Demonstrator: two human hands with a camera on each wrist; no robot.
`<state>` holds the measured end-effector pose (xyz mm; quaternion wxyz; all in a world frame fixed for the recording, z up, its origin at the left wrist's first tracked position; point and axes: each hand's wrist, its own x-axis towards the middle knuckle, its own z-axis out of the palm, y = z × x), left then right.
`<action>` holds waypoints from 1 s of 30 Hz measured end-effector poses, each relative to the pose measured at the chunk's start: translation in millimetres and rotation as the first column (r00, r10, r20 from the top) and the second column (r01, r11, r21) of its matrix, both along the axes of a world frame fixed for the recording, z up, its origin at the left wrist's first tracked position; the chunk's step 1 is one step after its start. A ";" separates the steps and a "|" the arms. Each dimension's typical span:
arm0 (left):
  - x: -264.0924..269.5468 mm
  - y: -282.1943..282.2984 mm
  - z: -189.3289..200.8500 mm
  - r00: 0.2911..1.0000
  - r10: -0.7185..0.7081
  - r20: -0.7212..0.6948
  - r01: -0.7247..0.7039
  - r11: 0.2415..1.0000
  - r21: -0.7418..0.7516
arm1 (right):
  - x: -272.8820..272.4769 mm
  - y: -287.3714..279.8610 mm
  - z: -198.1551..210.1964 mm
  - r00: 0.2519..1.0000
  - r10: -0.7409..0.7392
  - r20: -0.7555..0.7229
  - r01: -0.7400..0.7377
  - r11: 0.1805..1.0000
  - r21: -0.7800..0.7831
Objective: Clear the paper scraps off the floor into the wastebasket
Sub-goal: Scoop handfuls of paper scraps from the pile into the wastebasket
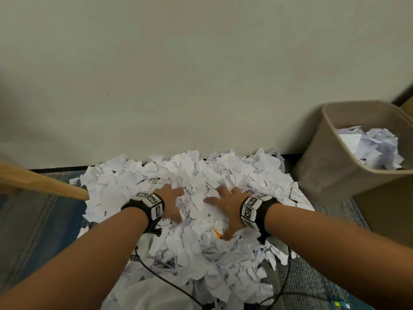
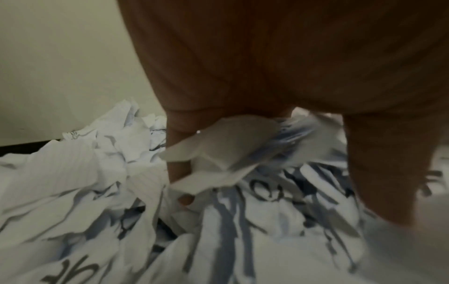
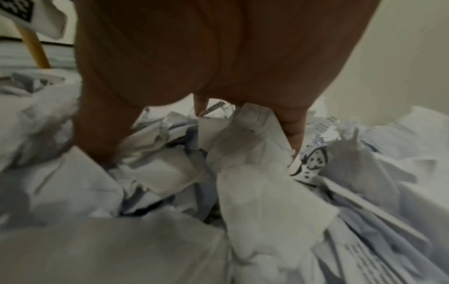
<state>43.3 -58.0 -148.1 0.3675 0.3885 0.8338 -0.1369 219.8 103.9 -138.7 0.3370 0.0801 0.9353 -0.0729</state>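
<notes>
Some scraps already fill the wastebasket (image 1: 330,153) at right, but a big paper scrap pile (image 1: 190,253) remains on the floor. Left hand (image 1: 173,203) and right hand (image 1: 228,209) dig in, fingers curling around scraps.

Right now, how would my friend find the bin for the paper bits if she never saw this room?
Look along the pale wall to its right end, past the big white heap of paper scraps that both hands are in. There stands the wastebasket, tan and open-topped. It is the only container here, and some scraps already lie inside it.
</notes>
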 end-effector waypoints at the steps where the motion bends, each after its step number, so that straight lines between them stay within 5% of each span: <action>1: 2.1 -1.7 -2.6 1.000 -0.027 -0.002 0.027 1.000 -0.007 | -1.8 -2.2 -1.5 0.999 0.030 -0.018 -0.030 0.999 0.034; 9: 10.2 -2.8 -6.8 0.995 -0.096 -0.036 0.101 0.985 0.140 | -18.5 -8.3 -7.3 0.998 0.009 -0.067 -0.012 0.999 -0.038; 16: -8.3 8.8 17.8 0.987 0.104 -0.127 -0.045 0.917 0.396 | -16.2 -2.6 6.2 0.958 -0.209 -0.198 0.171 0.966 -0.193; 25: -16.4 0.4 16.4 0.971 0.185 -0.150 -0.109 0.905 0.412 | -12.1 -52.8 -5.9 0.990 0.141 0.020 -0.142 0.989 0.031; 30: -21.5 -9.1 15.2 0.971 0.186 -0.149 -0.112 0.908 0.403 | -20.2 -58.8 -8.8 0.978 0.208 -0.035 -0.205 0.976 0.076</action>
